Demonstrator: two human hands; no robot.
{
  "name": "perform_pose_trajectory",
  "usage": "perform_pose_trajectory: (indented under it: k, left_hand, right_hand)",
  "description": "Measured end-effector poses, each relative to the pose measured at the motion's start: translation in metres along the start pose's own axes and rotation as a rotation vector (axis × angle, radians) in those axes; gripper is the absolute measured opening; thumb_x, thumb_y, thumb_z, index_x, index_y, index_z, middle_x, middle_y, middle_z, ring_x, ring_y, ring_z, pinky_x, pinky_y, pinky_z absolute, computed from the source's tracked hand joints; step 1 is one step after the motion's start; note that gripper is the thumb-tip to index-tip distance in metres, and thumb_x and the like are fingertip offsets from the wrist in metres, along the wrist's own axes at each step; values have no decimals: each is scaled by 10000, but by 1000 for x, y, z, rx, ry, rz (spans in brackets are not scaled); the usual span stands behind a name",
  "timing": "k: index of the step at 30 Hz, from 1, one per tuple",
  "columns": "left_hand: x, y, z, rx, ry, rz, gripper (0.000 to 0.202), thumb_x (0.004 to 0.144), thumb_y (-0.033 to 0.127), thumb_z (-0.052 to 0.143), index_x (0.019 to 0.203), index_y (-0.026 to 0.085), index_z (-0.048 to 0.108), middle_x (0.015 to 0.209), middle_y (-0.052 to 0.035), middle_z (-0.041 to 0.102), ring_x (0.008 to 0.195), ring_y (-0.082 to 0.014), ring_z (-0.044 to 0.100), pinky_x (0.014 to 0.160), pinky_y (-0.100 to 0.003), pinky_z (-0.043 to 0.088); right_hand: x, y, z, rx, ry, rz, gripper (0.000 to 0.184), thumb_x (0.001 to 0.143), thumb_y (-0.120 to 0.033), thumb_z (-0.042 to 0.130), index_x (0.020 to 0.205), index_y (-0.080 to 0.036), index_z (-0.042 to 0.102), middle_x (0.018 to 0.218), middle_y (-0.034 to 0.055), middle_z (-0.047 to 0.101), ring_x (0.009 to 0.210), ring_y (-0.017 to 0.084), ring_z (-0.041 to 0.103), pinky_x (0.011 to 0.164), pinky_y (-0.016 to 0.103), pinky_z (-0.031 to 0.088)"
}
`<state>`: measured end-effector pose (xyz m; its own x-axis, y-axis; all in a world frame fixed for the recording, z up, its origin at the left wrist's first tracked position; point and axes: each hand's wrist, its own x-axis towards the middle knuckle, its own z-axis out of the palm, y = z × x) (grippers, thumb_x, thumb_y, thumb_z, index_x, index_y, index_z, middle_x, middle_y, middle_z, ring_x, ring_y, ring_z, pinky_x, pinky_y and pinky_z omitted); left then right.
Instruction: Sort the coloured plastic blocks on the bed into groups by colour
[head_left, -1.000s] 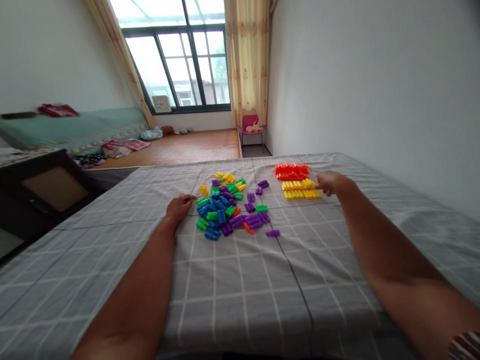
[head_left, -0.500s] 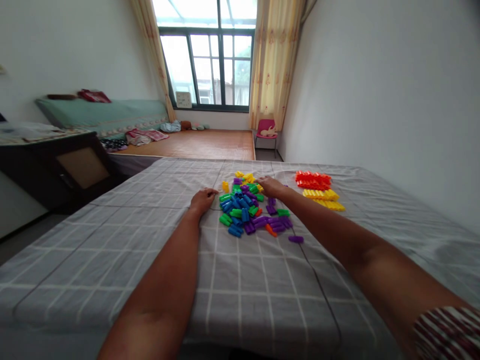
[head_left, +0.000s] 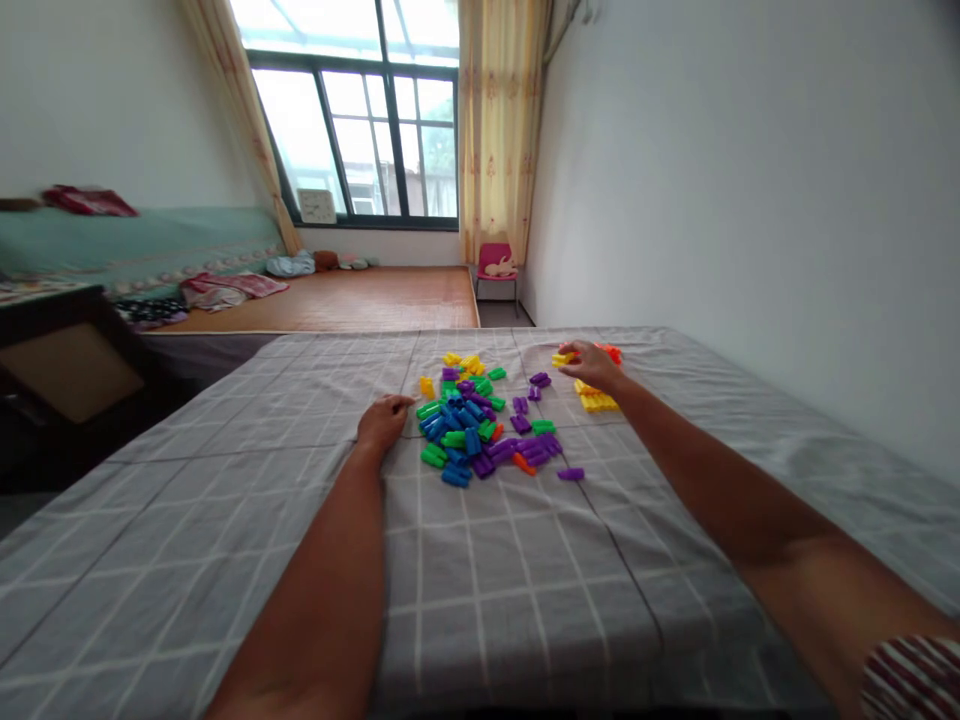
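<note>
A heap of small plastic blocks (head_left: 480,425) in blue, green, purple and yellow lies on the grey checked bedsheet (head_left: 487,580). My left hand (head_left: 384,420) rests on the sheet at the heap's left edge, fingers curled, nothing visible in it. My right hand (head_left: 591,365) is stretched out over the sorted blocks at the right, pinching a yellow block (head_left: 561,358). Under and beside that hand lie a row of yellow blocks (head_left: 598,401) and a row of orange blocks (head_left: 612,352), partly hidden by the hand.
A single purple block (head_left: 570,474) lies apart from the heap. A white wall runs along the bed's right side. Beyond the bed are a wooden platform (head_left: 337,298), a small pink chair (head_left: 498,266), a window and a dark cabinet (head_left: 67,370) at left.
My right hand went from the sorted rows to the heap, then back to the sorted rows, now with a yellow block. My left hand stayed at the heap's left edge.
</note>
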<state>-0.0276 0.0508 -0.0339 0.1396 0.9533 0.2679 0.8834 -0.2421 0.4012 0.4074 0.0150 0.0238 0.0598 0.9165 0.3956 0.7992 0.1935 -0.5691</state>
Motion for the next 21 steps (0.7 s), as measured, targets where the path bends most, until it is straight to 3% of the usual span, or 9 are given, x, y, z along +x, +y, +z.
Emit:
perform_pose_trajectory:
  k: [3,6,11,15,18,21]
  left_hand:
    - [1,-2,0,5,-10,10,343,876,235,465,1087,240,736,1175,-31,694,1014,-175,648,899,-252,483]
    - [3,-3,-1,22,-14,9,349,875,243,462,1091,240,736,1173,-34,693,1034,-190,646,906,-267,485]
    - [4,-4,0,39,-18,-1,355,878,238,453,1098,239,731,1182,-38,685,1059,-191,637,902,-264,484]
    - [3,-5,3,34,-17,15,349,886,248,452,1094,234,731,1181,-36,686,1046,-177,640,912,-252,479]
    - [3,-7,3,40,-19,28,351,879,241,458,1101,228,729,1198,-35,684,1047,-170,641,925,-244,474]
    - [5,-9,-1,49,-66,38,368,870,229,460,1133,225,718,1197,-29,694,1056,-166,643,922,-238,476]
  right_hand:
    - [-23,39,-30,11,120,146,360,701,-417,758,941,-160,677,882,53,712,768,173,650,687,278,520]
    - [-50,58,-32,-50,124,230,363,676,-450,767,886,-169,673,822,39,704,735,171,639,660,275,499]
    - [-75,54,0,-192,108,243,345,705,-463,745,891,-192,639,870,37,696,757,168,638,673,271,473]
    - [-80,46,7,-366,166,221,372,716,-512,731,874,-197,610,944,80,682,862,227,629,725,324,471]
    - [-83,44,5,-365,241,115,399,763,-555,677,911,-192,602,987,110,664,940,264,612,800,369,475]
    - [-89,42,5,-325,290,-52,355,865,-504,574,996,-176,599,1019,124,653,974,263,599,869,381,462]
